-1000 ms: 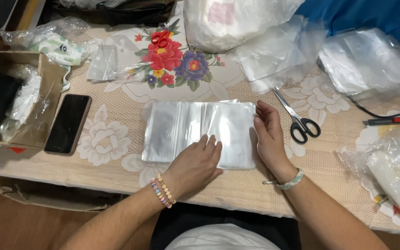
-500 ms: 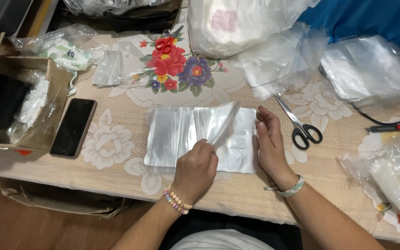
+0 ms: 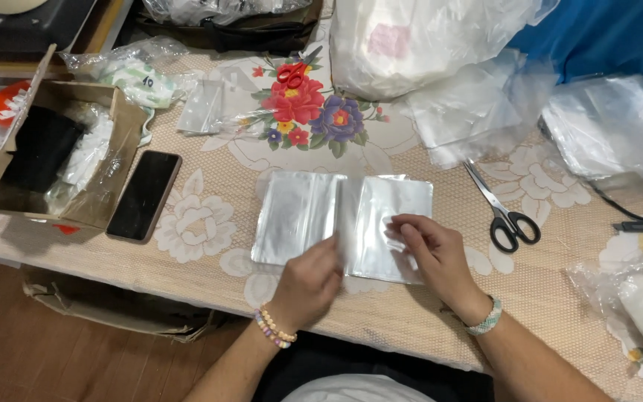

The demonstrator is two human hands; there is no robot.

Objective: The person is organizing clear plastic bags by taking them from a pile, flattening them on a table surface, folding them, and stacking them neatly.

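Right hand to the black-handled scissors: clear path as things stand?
Probably yes. The right hand rests on the stack of clear plastic sleeves, and the black-handled scissors lie just beside it on bare floral tablecloth, with nothing between them.

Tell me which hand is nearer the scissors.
Right. The right hand rests on the clear bags, with the scissors just to its right on the table. The left hand is at the bags' near edge, farther from them.
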